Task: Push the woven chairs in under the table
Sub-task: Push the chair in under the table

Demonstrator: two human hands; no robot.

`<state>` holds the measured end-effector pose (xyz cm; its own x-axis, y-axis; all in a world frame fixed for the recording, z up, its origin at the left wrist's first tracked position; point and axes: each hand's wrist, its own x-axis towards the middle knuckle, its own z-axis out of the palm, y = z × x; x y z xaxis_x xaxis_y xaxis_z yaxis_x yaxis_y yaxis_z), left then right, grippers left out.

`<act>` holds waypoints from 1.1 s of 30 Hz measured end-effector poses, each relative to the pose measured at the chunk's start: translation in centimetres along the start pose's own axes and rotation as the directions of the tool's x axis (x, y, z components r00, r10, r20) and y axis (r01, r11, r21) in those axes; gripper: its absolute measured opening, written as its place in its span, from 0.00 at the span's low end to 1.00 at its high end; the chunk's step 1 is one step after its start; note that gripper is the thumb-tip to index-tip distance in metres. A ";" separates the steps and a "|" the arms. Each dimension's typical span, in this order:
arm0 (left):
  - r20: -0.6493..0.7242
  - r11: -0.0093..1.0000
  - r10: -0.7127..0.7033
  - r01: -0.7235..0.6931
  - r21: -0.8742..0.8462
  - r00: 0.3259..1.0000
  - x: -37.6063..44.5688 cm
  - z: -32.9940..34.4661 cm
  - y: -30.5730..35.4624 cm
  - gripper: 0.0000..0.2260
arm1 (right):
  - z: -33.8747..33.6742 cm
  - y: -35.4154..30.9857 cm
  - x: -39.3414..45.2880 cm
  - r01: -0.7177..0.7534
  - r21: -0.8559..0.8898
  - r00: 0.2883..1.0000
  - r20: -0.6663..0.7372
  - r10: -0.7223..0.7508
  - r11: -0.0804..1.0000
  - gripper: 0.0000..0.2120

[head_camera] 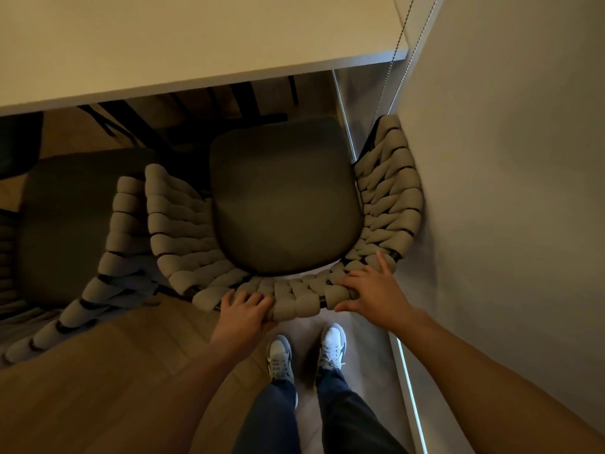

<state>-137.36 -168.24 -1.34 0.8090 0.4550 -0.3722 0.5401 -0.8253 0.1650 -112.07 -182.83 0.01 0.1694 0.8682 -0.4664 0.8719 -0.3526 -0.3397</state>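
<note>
The pale table [196, 44] overhangs the front edge of the woven chair [284, 198] set against the right wall [507, 158], a second woven chair [98, 240] just beside it, left hand [244, 311] and right hand [371, 291] each grasping the backrest rim, no legible writing visible.
</note>
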 end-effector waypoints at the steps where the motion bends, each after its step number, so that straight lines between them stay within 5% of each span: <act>1: 0.002 1.000 0.003 -0.003 -0.014 1.000 0.2 0.1 0.2 0.16 | 0.0 0.3 0.0 -0.001 0.000 1.000 -0.001 0.001 1.000 0.29; 9: 0.018 0.999 0.010 -0.009 -0.033 1.000 0.9 0.2 0.9 0.17 | -0.1 1.8 0.1 0.027 -0.002 0.999 -0.038 -0.027 1.000 0.41; 33: 0.107 0.999 0.032 -0.027 -0.042 0.994 0.6 0.0 1.3 0.20 | 0.7 0.9 -1.5 -0.039 0.025 0.998 -0.055 0.041 0.999 0.44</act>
<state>-136.14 -169.03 -1.38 0.7963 0.3902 -0.4623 0.5270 -0.8227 0.2133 -111.84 -184.67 -0.15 0.2297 0.8711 -0.4340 0.8531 -0.3949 -0.3411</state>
